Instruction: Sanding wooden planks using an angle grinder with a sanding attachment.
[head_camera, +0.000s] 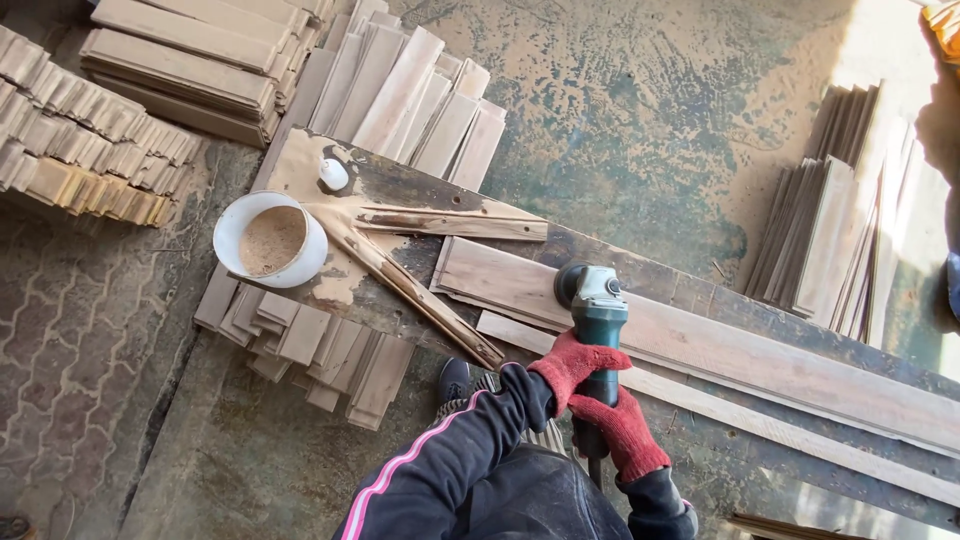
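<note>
At the bottom centre of the frame, the person's two hands in red knit gloves grip a green angle grinder (597, 318). The left hand (575, 365), on a dark sleeve with a pink stripe, has its fingers curled tight around the middle of the tool's body; the right hand (625, 432) sits just below it, fingers wrapped closed around the rear handle. The grinder's head rests on a long pale plank (760, 355) that runs from mid-frame toward the lower right on a dark workbench (420, 185). Left of the tool, two narrow rough strips (410, 285) cross in a wedge. Beyond them, at centre left, a white bucket (270, 240) holds sawdust, with a small white knob (333, 174) just above it. Short boards (400, 90) are stacked at upper centre, more at upper left and at the right edge.
</note>
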